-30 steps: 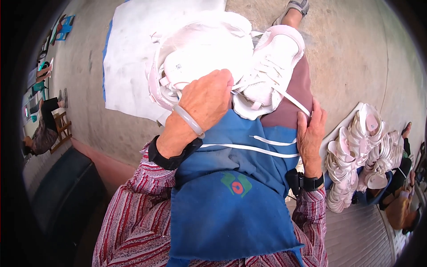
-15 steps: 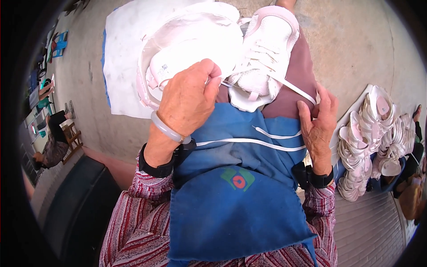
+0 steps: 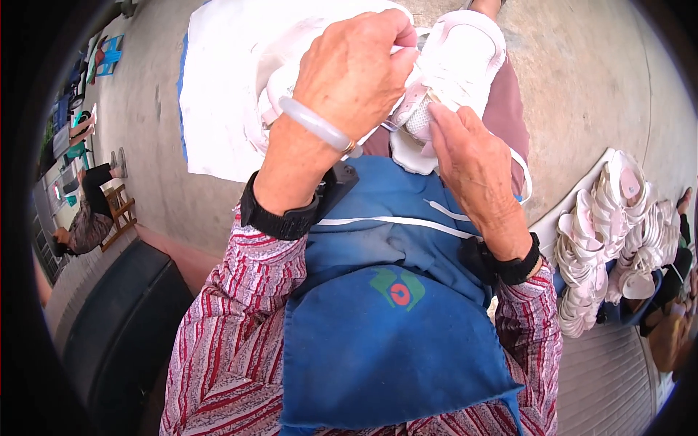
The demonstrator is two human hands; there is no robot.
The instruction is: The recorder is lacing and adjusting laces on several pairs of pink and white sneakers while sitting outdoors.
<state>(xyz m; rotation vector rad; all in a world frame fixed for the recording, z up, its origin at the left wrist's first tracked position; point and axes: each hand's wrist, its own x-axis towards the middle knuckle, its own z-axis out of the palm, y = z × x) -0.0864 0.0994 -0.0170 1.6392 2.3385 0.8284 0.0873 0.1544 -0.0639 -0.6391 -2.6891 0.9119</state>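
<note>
A white and pale pink sneaker (image 3: 469, 51) lies across my lap, its toe end away from me. My left hand (image 3: 352, 76) is raised beside it with thumb and fingers pinched; what they hold is hidden behind them. Thumb and forefinger of my right hand (image 3: 472, 163) grip the near side of the sneaker, by its lace openings. A white shoelace (image 3: 396, 221) runs over the blue apron (image 3: 385, 356), and a loop of lace hangs right of my right hand. Further pale shoe parts lie left of the sneaker, partly behind my left arm and washed out by glare.
A white sheet (image 3: 211, 109) with a blue edge lies at the far left of my lap. Stacks of white and pink shoes (image 3: 585, 247) stand at the right, near another person. A dark padded seat (image 3: 123, 312) is at the left; a person sits beyond it.
My left hand has moved up and right, over the edge of the sneaker. My right hand has left the lace at the right and come in to the sneaker's near side.
</note>
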